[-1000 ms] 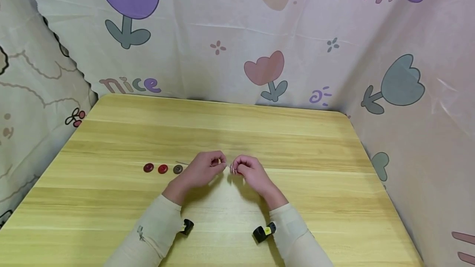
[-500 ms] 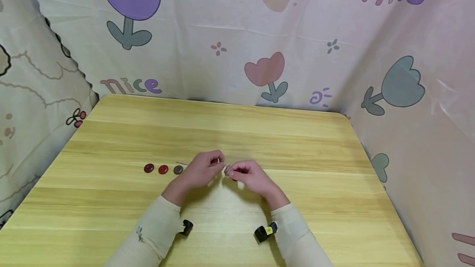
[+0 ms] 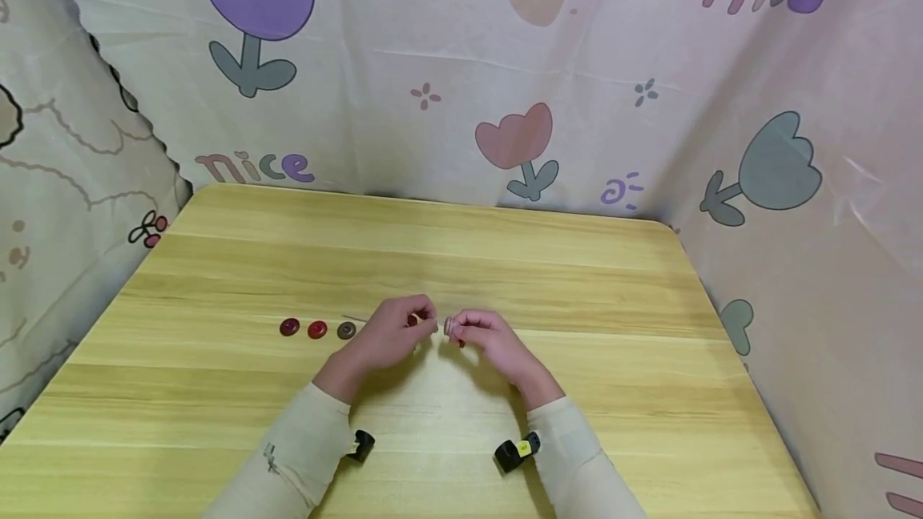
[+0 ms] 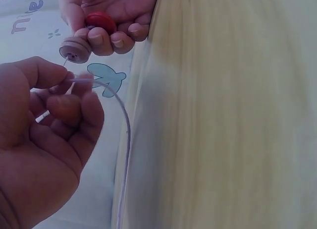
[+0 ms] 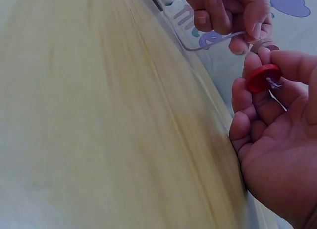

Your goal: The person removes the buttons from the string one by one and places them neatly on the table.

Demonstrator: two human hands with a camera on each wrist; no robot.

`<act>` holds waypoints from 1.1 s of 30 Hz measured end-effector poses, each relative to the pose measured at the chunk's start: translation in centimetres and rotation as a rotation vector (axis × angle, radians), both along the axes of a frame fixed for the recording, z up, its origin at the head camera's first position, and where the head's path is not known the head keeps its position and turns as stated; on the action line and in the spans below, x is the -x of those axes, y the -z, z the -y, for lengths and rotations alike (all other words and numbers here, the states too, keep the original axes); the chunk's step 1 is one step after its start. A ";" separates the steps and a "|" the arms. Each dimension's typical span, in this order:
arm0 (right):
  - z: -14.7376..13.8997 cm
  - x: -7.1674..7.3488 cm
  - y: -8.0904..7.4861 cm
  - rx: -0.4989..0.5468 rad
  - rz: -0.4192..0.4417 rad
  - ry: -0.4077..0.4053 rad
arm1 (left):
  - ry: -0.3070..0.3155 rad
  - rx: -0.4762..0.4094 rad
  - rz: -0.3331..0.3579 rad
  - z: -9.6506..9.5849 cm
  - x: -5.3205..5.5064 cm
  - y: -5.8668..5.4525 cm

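My left hand (image 3: 392,333) pinches a thin pale cord (image 4: 128,127) between thumb and forefinger. The cord bends away in a loop toward the table, and its short tip points at a brownish-pink button (image 4: 75,49). My right hand (image 3: 493,343) pinches that button by its edge, facing the left fingertips. Lower in the right fingers sits a bright red button (image 5: 262,79) with a small knot of pale cord on its face. Both hands are close together over the middle of the table.
On the wooden table (image 3: 541,263), left of my hands, lie a dark maroon button (image 3: 289,327), a red button (image 3: 317,330) and a grey-brown button (image 3: 346,330) in a row. A thin stick-like line (image 3: 354,318) shows behind the last one.
My right hand has moved left toward the left hand, then slightly back right, and the brownish-pink button has turned in its fingers. My left hand has stayed nearly in place.
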State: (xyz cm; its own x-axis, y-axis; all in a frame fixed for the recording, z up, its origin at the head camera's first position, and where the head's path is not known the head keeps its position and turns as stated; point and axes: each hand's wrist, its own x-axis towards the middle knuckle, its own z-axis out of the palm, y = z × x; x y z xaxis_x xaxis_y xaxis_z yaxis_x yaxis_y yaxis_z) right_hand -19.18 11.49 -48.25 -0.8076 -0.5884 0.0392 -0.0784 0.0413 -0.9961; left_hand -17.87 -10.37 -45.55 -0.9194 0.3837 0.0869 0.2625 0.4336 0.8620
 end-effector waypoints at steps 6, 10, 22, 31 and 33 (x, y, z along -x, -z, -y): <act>0.0 0.2 0.0 0.015 0.011 -0.025 | -0.009 -0.004 0.011 -0.1 0.0 -0.4; -0.1 0.2 -0.1 0.002 0.019 -0.021 | -0.014 0.007 0.041 -0.1 0.0 -0.5; -0.1 0.3 0.3 -0.004 0.004 -0.034 | 0.002 0.038 0.044 0.0 0.0 -0.4; -0.2 0.2 0.5 -0.031 0.002 -0.017 | 0.033 0.044 0.019 0.0 -0.1 -0.2; -0.2 0.2 0.5 -0.031 -0.003 -0.018 | 0.036 0.039 0.012 0.0 -0.1 -0.1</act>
State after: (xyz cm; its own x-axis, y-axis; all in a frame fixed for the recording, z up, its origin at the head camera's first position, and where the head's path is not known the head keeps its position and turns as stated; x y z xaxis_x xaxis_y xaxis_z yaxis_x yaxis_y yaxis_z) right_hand -19.34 11.67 -48.72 -0.7967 -0.6039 0.0228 -0.0824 0.0712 -0.9941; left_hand -17.75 -10.37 -45.43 -0.9059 0.4192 0.0603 0.2683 0.4577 0.8477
